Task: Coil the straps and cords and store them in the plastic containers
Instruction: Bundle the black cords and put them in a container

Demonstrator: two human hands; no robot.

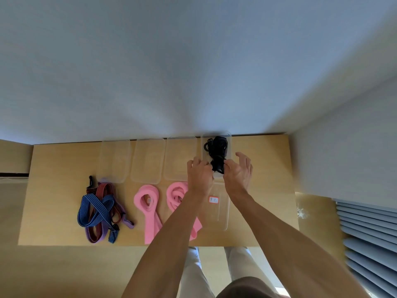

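Four clear containers in a row along the far edge of the wooden table [53,190], walls so transparent that rims barely read against the wood. Rightmost container [228,145] as landmark: holds the black cord bundle [218,150], far end coiled inside, near end bunched at the near rim. Left hand [199,175] at that near rim, fingers curled into the bundle, tips hidden behind it. Right hand [237,171] pinching the bundle between thumb and forefinger, other fingers spread and raised. Just nearer than the landmark, a clear lid [221,211] with a red-bordered label [213,199], writing too small to read, partly covered by both forearms. Left of the lid, two pink straps [148,203], the closer one crossed by the left forearm. Farther left, a tangle of blue, red and purple cords [98,211], ends hard to separate. Behind the landmark, plain pale wall [150,72]; bare wood to its right up to the table's end.
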